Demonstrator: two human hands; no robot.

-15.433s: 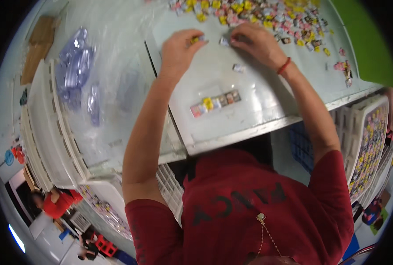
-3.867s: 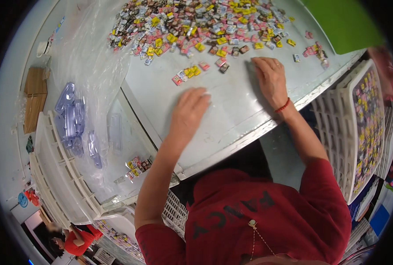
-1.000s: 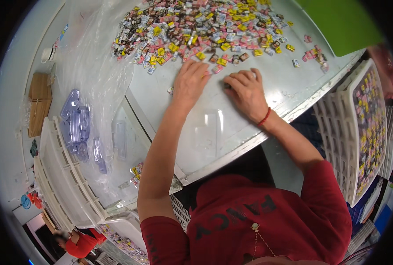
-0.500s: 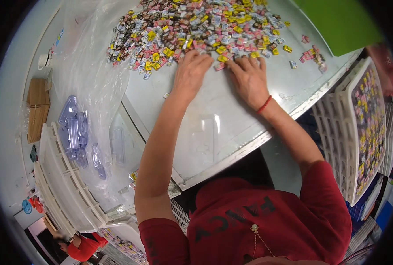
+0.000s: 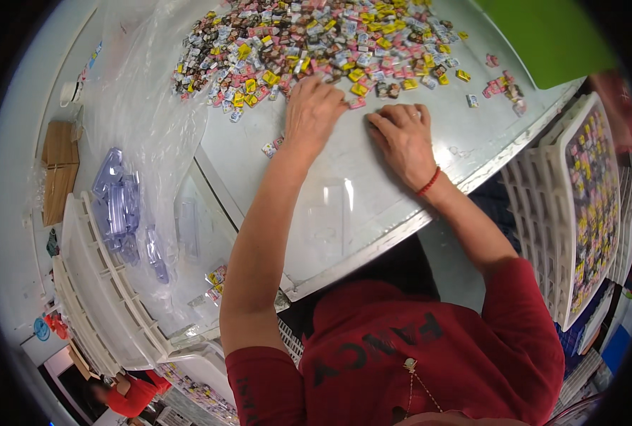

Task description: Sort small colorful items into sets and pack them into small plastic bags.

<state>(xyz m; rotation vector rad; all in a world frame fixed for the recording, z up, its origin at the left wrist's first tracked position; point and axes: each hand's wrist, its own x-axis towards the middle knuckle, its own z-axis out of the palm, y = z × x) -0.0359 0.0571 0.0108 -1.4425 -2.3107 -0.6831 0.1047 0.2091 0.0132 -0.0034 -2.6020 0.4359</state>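
1. Left hand (image 5: 314, 113): at near edge of pile (image 5: 309, 42), fingers bent down, pointing away from the person. Fingertips unclear; cannot tell if its grip has anything.
2. Right hand (image 5: 405, 138): near the left one, low over tabletop (image 5: 394, 195), fingers curled, pointing away and leftward. Cannot tell if its grip is closed on anything.
3. Pile: far part of tabletop, small pieces in pink, yellow, white, dark; long axes run every way.
4. Pink piece (image 5: 357, 103): between the hands, at pile's near edge; long axis mostly sideways, right end slightly farther.
5. Loose pair (image 5: 269, 150): just left of left wrist, partly hidden; line runs away and rightward.
6. Clear case (image 5: 329, 220): on tabletop, person's side of the hands, faint; long axis near to far.
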